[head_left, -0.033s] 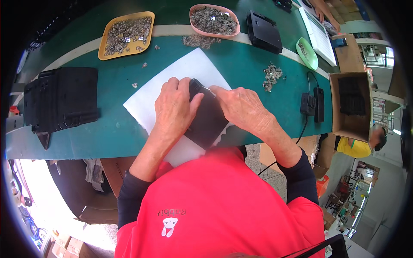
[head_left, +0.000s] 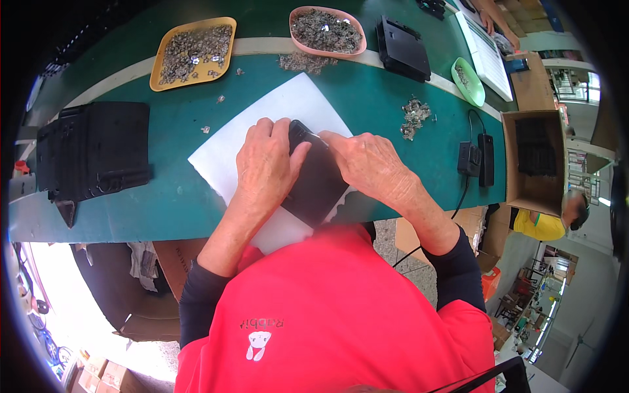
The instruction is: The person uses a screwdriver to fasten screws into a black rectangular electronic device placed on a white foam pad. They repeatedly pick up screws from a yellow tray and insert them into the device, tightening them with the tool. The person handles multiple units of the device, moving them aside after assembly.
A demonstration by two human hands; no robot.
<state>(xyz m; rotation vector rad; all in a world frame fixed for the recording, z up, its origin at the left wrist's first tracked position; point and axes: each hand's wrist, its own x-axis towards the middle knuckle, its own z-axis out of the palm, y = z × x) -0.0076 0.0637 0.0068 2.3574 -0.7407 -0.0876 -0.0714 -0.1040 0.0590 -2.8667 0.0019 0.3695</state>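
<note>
A flat black plastic panel [head_left: 319, 180] lies tilted on a white foam sheet [head_left: 288, 105] in front of me. My left hand [head_left: 267, 160] grips its left side, fingers over the far edge and thumb on the face. At the far right edge, my right hand [head_left: 370, 164] is closed with bent fingers, the index fingertip pressed to the rim. A small pale bit shows by that fingertip; what the fingers hold is hidden. Loose metal clips [head_left: 414, 118] lie in a heap to the right of the foam.
A yellow tray [head_left: 154, 77], a pink tray [head_left: 360, 44] and a green dish [head_left: 475, 92] hold small metal parts. Black panels [head_left: 108, 147] are stacked at left, more black parts [head_left: 401, 49] at far right. A black adapter [head_left: 469, 159] with cable and an open carton [head_left: 514, 196] stand at right.
</note>
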